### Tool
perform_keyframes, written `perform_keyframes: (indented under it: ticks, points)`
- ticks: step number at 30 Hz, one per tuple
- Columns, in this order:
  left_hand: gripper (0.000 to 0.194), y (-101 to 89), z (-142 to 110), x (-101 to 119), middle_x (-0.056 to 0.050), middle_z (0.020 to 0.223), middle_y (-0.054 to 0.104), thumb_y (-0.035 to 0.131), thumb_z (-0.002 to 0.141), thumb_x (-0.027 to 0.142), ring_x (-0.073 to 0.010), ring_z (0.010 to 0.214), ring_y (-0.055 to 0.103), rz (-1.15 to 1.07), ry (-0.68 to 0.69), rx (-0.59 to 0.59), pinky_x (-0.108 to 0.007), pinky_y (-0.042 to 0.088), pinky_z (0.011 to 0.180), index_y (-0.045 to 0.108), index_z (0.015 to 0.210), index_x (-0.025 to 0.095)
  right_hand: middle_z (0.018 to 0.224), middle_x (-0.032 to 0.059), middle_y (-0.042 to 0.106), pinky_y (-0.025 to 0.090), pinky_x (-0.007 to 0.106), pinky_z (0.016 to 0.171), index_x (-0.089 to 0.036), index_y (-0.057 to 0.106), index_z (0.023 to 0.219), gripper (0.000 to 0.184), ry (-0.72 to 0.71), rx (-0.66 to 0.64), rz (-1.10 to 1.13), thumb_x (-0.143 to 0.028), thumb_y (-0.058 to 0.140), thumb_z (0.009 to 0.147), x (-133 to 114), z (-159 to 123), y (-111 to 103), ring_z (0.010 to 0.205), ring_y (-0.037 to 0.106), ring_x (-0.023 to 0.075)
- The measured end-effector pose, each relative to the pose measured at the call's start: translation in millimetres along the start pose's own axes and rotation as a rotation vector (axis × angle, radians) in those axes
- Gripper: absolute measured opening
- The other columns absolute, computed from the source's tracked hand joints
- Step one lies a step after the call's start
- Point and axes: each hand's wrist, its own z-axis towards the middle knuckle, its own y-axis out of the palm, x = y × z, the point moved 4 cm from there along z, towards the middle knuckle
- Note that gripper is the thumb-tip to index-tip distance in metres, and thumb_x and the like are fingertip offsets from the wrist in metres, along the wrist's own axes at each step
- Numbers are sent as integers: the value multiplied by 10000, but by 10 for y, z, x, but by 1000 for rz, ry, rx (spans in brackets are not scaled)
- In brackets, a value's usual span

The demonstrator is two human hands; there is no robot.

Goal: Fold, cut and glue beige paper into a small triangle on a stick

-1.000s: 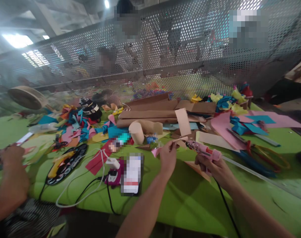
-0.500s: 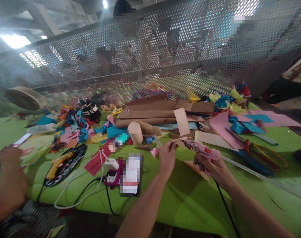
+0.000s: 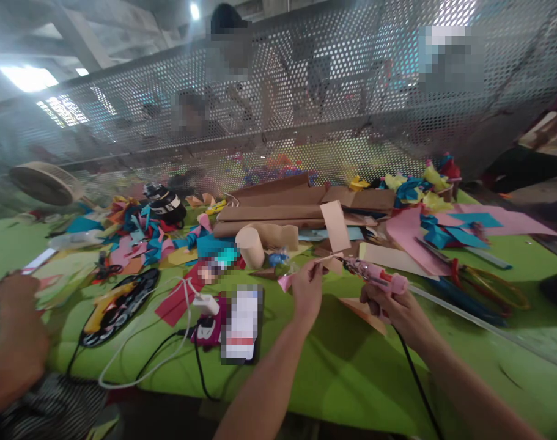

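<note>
Pink glue gun (image 3: 374, 276), gripped in the curled fingers of the right hand (image 3: 392, 304) above the green table (image 3: 346, 385), its nozzle beside a small tan paper piece (image 3: 332, 259). The left hand's (image 3: 308, 286) fingertips pinch that paper narrowly. Brown sheets (image 3: 278, 212) lie beyond.

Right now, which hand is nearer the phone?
Left: the left hand is beyond the phone and to its right; the right hand, on the pink glue gun, is farther right.

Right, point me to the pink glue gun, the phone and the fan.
Pink glue gun (image 3: 372, 276), head view: middle of its body.
Phone (image 3: 241, 322), head view: its screen.
Fan (image 3: 45, 184), head view: its round cage.
</note>
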Motion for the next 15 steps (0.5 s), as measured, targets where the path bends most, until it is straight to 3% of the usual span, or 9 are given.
perform_keyframes:
  ticks: [15]
  points:
    - [183,-50,-17,102,-50,813,736,552,904,227,-200,800,684,68,35,5,-295,491,734,727,880,178,489,21,551,324,270,446,-189,626,614,664,59,41,46,-844,570,704,65,11,3,455,465,129]
